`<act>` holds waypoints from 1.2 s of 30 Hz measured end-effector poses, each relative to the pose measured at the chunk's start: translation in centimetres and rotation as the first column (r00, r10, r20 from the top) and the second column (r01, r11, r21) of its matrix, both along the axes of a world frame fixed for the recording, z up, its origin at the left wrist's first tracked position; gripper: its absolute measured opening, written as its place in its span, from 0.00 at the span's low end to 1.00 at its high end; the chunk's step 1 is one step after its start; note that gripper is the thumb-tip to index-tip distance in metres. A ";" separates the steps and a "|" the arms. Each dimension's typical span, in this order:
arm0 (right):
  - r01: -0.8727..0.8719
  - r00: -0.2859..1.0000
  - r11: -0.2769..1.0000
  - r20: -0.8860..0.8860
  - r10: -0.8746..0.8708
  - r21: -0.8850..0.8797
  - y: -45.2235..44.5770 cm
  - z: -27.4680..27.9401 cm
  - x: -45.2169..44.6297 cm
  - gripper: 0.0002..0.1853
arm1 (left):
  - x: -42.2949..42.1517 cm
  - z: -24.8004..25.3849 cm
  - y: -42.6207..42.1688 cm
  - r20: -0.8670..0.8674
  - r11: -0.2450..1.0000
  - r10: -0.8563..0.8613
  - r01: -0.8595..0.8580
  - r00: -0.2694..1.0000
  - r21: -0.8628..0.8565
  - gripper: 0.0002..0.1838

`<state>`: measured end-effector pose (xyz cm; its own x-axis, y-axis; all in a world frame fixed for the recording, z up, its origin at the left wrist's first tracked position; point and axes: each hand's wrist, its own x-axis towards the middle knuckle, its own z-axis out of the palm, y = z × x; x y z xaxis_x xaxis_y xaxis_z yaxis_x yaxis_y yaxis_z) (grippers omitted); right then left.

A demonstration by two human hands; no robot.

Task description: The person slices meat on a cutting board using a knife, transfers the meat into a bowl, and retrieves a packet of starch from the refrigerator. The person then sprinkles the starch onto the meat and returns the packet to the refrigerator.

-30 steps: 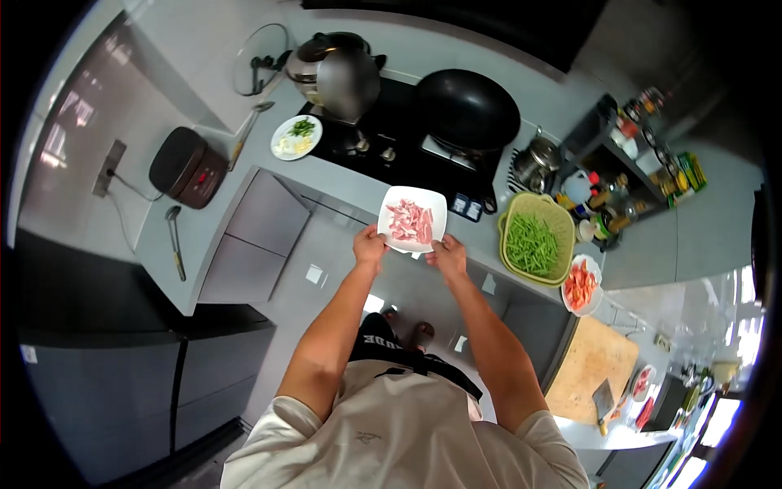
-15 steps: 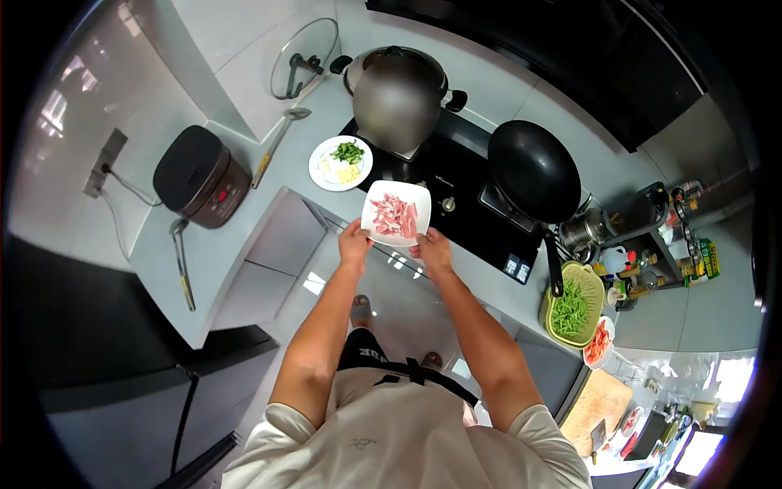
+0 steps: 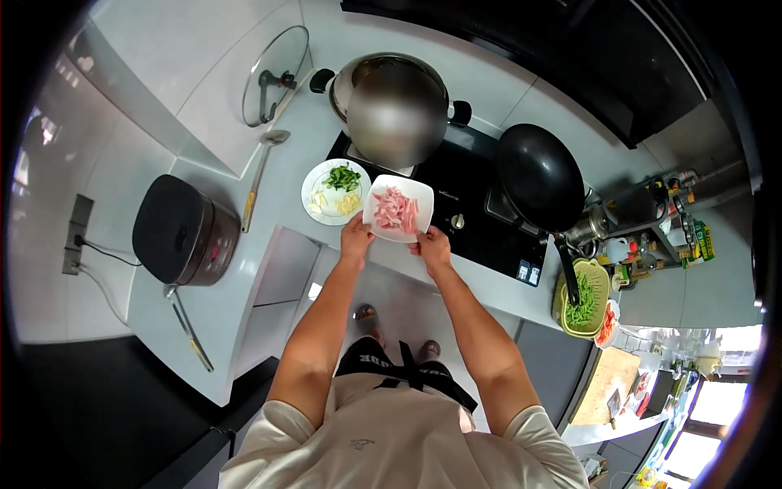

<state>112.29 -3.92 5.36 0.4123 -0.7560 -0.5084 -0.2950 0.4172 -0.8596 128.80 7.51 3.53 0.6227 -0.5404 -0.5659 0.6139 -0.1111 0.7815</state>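
Note:
Both hands hold a square white plate (image 3: 380, 230) bearing strips of raw pink meat (image 3: 397, 210). My left hand (image 3: 356, 239) grips its lower left corner, and my right hand (image 3: 432, 245) has the lower right corner. The plate is level over the counter's front edge and the hob. Just left of it, a round white plate (image 3: 314, 200) carries chopped greens (image 3: 342, 178) and pale chopped pieces. Behind stands a steel pot (image 3: 350, 81), its middle blurred. A black wok (image 3: 539, 177) sits on the right burner.
A rice cooker (image 3: 173, 231) and two long-handled utensils lie left, with a glass lid (image 3: 275, 77) against the wall. At right are a yellow-green basket (image 3: 600, 285) of green beans, a bowl of red pieces (image 3: 607, 323), a condiment rack and a cutting board (image 3: 604, 383) with a cleaver.
The view has swung toward the left of the counter. Both hands, still on the meat plate, now have it right beside the round plate; earlier it was farther right along the hob.

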 end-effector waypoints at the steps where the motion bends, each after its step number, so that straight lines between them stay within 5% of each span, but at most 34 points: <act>1: 0.002 1.000 1.000 0.006 -0.003 0.015 -0.1 -0.1 0.2 0.09 | 0.2 0.2 -0.1 -0.004 1.000 0.009 -0.009 1.000 -0.013 0.23; 9: -0.030 0.997 0.995 0.076 0.023 0.098 -0.1 -0.6 0.0 0.15 | 0.1 0.2 0.6 0.041 0.997 0.078 -0.077 0.996 -0.016 0.22; 15: 0.010 0.997 0.999 0.077 -0.008 -0.030 2.5 0.9 -3.0 0.15 | -2.2 1.5 4.5 0.096 0.982 0.188 -0.186 0.978 -0.023 0.23; 23: -0.331 0.928 0.944 0.180 0.326 -0.007 9.1 1.8 -6.0 0.20 | -11.0 4.9 16.4 0.181 0.921 0.380 -0.390 0.907 0.020 0.25; 29: -0.578 0.796 0.816 0.231 0.559 0.017 19.3 -0.6 -7.6 0.16 | -19.8 4.7 29.9 0.188 0.784 0.607 -0.621 0.772 0.018 0.25; 36: -0.756 0.644 0.654 0.226 0.731 0.039 32.1 3.5 -9.3 0.14 | -26.5 6.9 43.6 0.196 0.618 0.769 -0.786 0.608 0.017 0.23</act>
